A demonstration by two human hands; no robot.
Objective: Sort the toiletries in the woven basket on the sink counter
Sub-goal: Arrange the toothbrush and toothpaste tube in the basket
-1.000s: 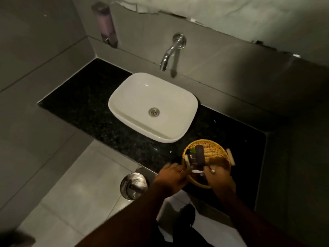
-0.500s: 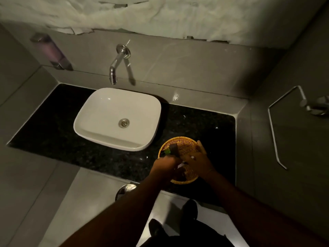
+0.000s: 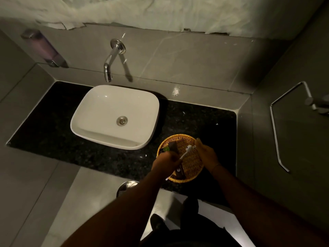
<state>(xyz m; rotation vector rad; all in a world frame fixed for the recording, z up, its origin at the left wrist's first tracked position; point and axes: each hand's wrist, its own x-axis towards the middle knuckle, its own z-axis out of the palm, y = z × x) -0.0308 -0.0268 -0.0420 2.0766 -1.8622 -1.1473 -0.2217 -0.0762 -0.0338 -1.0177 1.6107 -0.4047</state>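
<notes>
One round woven basket (image 3: pixel 191 164), golden wicker, shallow, on the black speckled stone tabletop (image 3: pixel 85 152), right of one white glazed basin (image 3: pixel 114 116) with rounded corners. Inside the basket: one dark flat sachet (image 3: pixel 180 172) with a small pale emblem, one dark tube (image 3: pixel 173 146), one small green-capped item (image 3: pixel 166 149), partly hidden. One white slender toothbrush (image 3: pixel 186 152), angled across the basket's left half. Left hand (image 3: pixel 166 162) clenched about the toothbrush handle, over the basket's left rim. Right hand (image 3: pixel 206 154) loosely curled at the right rim, fingertips pinching the toothbrush head end. One chrome wall spout (image 3: pixel 111 63); one wall soap dispenser (image 3: pixel 44 49); one bent metal towel bar (image 3: pixel 277 129).
</notes>
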